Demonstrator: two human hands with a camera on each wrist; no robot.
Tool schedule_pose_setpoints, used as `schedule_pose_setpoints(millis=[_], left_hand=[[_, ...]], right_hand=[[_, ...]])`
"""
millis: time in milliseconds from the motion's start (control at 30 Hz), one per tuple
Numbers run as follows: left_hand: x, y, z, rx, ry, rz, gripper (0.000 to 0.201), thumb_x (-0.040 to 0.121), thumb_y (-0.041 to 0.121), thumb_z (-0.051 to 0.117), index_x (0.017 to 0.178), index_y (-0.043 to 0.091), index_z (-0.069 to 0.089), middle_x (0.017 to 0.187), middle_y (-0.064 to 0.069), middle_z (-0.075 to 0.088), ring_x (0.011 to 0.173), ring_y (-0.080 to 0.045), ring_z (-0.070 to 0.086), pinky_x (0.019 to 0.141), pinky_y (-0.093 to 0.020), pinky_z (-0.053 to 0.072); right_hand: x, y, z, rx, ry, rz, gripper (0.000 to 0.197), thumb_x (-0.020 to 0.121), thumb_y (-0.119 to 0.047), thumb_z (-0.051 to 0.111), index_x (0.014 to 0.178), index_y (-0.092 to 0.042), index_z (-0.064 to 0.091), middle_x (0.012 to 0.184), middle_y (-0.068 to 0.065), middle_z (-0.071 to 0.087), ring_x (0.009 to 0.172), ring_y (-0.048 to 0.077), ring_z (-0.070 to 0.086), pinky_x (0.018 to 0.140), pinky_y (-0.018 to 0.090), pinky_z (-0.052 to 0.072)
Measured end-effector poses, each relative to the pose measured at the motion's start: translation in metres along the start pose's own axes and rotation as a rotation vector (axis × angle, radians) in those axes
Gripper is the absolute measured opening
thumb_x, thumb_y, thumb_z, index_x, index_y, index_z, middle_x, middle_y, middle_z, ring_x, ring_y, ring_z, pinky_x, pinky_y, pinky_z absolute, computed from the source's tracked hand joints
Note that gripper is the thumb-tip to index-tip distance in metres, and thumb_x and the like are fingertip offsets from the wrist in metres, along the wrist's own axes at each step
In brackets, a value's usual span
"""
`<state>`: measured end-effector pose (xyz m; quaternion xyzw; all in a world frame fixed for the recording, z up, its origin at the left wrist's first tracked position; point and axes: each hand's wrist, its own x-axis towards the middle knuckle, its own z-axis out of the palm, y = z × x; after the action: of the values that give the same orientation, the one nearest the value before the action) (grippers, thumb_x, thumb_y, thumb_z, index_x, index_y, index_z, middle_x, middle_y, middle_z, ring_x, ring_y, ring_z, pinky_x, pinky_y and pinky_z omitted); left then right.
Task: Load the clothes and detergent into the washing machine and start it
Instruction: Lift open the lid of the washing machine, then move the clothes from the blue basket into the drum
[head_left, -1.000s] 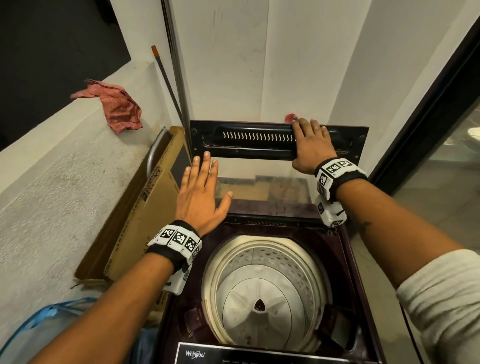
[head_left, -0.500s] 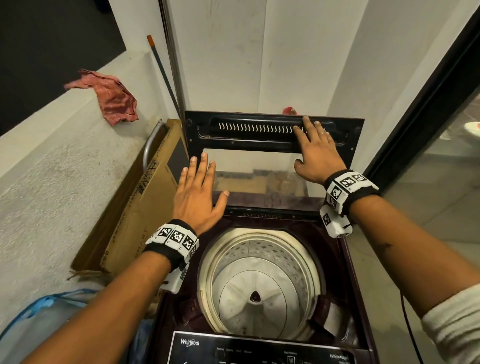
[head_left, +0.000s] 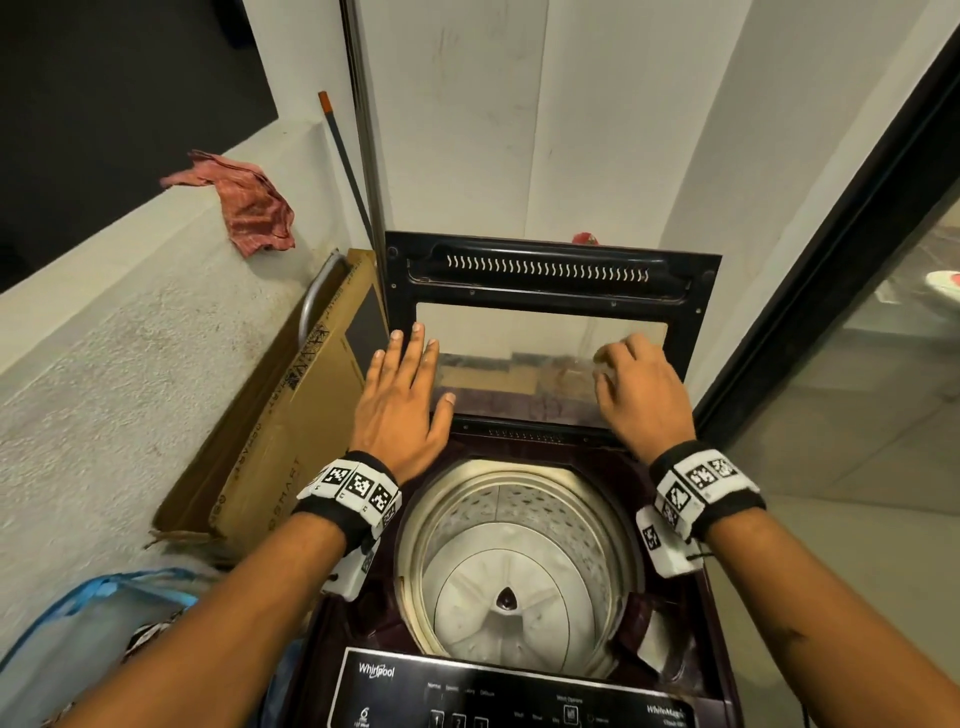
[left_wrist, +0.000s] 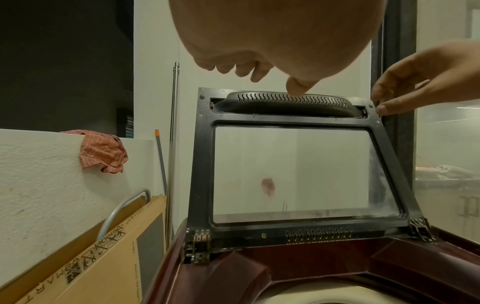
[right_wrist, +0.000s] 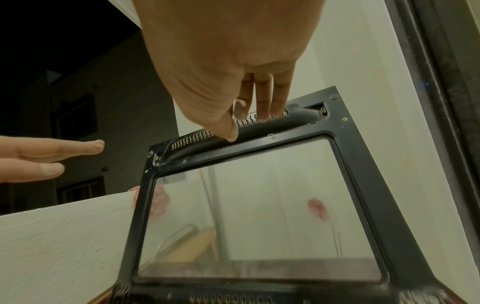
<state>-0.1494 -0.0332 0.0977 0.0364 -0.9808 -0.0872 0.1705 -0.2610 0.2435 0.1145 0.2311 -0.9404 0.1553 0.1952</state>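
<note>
I see the washer (head_left: 519, 670) below me, lid (head_left: 550, 270) up, drum (head_left: 511, 561) bare. My left hand (head_left: 400, 405) hovers flat, fingers straight, holding nothing. My right hand (head_left: 641, 395) has loosely bent fingers, empty. Clothes and detergent I cannot make out; a bag (head_left: 78, 608) is cut off at the left edge.

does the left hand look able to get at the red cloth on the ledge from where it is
Probably yes: the left hand is open and holds nothing, and the red cloth lies exposed on the ledge, with only the cardboard box below the path.
</note>
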Motion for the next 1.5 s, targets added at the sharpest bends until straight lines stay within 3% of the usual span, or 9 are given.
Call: schedule_pose_setpoints(millis=[133, 367, 633, 833, 1067, 1300, 1500], left_hand=[[-0.011, 0.0, 0.0, 0.008, -0.009, -0.018, 0.069, 0.098, 0.046, 0.031, 0.158, 0.013, 0.018, 0.168, -0.006, 0.003, 0.155, -0.024, -0.001, 0.126, -0.044, 0.004], [-0.05, -0.003, 0.009, 0.011, -0.041, -0.085, 0.07, 0.098, 0.047, 0.03, 0.158, 0.013, 0.018, 0.168, -0.006, 0.003, 0.155, -0.023, -0.003, 0.126, -0.042, 0.002], [-0.104, -0.032, -0.001, 0.061, -0.058, -0.266, 0.069, 0.098, 0.044, 0.036, 0.157, 0.014, 0.019, 0.168, -0.007, 0.005, 0.155, -0.026, 0.002, 0.126, -0.044, 0.006], [-0.181, -0.089, -0.028, 0.103, -0.028, -0.474, 0.064, 0.1, 0.039, 0.033, 0.157, 0.012, 0.024, 0.167, -0.007, 0.011, 0.155, -0.026, 0.005, 0.125, -0.042, 0.001], [-0.282, -0.16, -0.053, 0.17, -0.029, -0.747, 0.067, 0.098, 0.044, 0.025, 0.157, 0.012, 0.022, 0.167, -0.007, 0.008, 0.154, -0.026, 0.004, 0.125, -0.047, 0.007], [-0.369, -0.229, -0.067, 0.125, 0.023, -1.011, 0.07, 0.093, 0.041, 0.03, 0.155, 0.009, 0.028, 0.166, -0.01, 0.015, 0.154, -0.031, 0.01, 0.125, -0.05, 0.011], [-0.419, -0.266, -0.058, 0.07, 0.019, -1.173, 0.068, 0.096, 0.043, 0.026, 0.155, 0.01, 0.03, 0.166, -0.01, 0.017, 0.153, -0.031, 0.014, 0.124, -0.051, 0.014]], right_hand=[[-0.026, -0.003, 0.005, -0.004, -0.069, 0.013, 0.014, 0.094, -0.021, 0.062, 0.102, -0.011, 0.068, 0.093, 0.006, 0.059, 0.084, 0.029, 0.06, 0.07, 0.04, 0.054], [-0.053, -0.012, 0.019, 0.024, -0.211, 0.019, 0.015, 0.095, -0.024, 0.059, 0.102, -0.014, 0.069, 0.095, 0.005, 0.06, 0.086, 0.03, 0.063, 0.072, 0.044, 0.055], [-0.055, -0.058, 0.037, 0.09, -0.291, -0.113, 0.019, 0.093, -0.023, 0.059, 0.107, -0.016, 0.07, 0.095, 0.004, 0.061, 0.087, 0.029, 0.064, 0.073, 0.042, 0.056], [-0.035, -0.138, 0.059, 0.101, -0.386, -0.381, 0.023, 0.092, -0.025, 0.059, 0.111, -0.015, 0.069, 0.099, 0.004, 0.062, 0.089, 0.029, 0.064, 0.074, 0.041, 0.056], [-0.026, -0.253, 0.091, 0.102, -0.484, -0.653, 0.03, 0.094, -0.033, 0.055, 0.116, -0.017, 0.066, 0.11, 0.003, 0.062, 0.097, 0.028, 0.063, 0.079, 0.04, 0.055], [-0.033, -0.379, 0.129, 0.192, -0.592, -0.867, 0.036, 0.094, -0.03, 0.054, 0.124, -0.014, 0.065, 0.118, 0.008, 0.063, 0.106, 0.029, 0.062, 0.089, 0.041, 0.054], [-0.05, -0.48, 0.173, 0.145, -0.694, -1.03, 0.033, 0.095, -0.035, 0.052, 0.118, -0.014, 0.065, 0.113, 0.007, 0.061, 0.097, 0.03, 0.063, 0.079, 0.039, 0.054]])
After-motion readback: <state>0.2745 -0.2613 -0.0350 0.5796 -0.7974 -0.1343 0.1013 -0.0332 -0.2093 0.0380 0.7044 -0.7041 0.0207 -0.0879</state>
